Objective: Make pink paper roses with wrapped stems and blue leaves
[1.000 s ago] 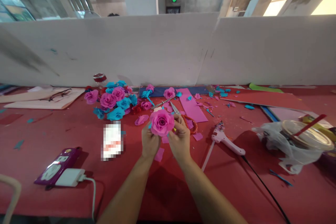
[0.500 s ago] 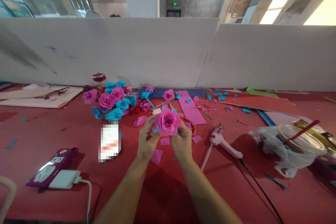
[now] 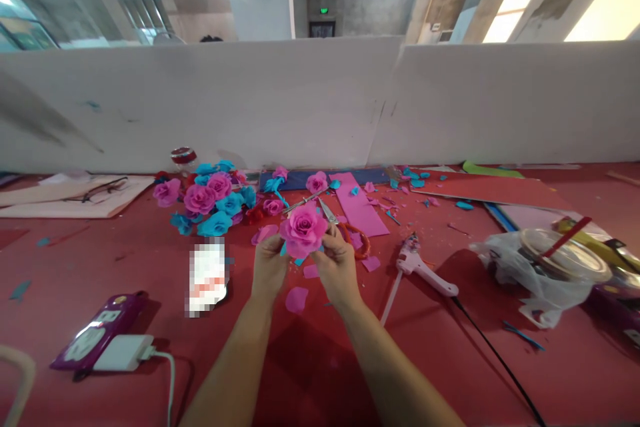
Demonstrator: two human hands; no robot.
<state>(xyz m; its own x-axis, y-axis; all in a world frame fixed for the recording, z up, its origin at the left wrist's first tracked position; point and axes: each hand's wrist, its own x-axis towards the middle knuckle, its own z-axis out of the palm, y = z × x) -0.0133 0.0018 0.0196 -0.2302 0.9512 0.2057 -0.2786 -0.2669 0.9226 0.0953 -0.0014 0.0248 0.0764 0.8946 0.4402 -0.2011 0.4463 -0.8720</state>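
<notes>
Both hands hold one pink paper rose (image 3: 303,230) up over the red table (image 3: 100,260), its bloom facing me. My left hand (image 3: 269,269) pinches its left underside, where a bit of blue paper shows. My right hand (image 3: 337,265) grips its right side with curled fingers. Red-handled scissors (image 3: 345,230) lie just behind the hands. Pink paper scraps (image 3: 297,298) lie beneath them.
A heap of pink and blue paper roses (image 3: 207,197) sits behind left. A pink sheet (image 3: 357,203) lies behind. A glue gun (image 3: 420,267) with a black cord lies right. A lidded cup in a plastic bag (image 3: 555,267) stands far right, a power strip (image 3: 95,333) near left.
The rose and both hands shifted slightly left and down; the flower has been turned a little between the fingers. Nothing was let go.
</notes>
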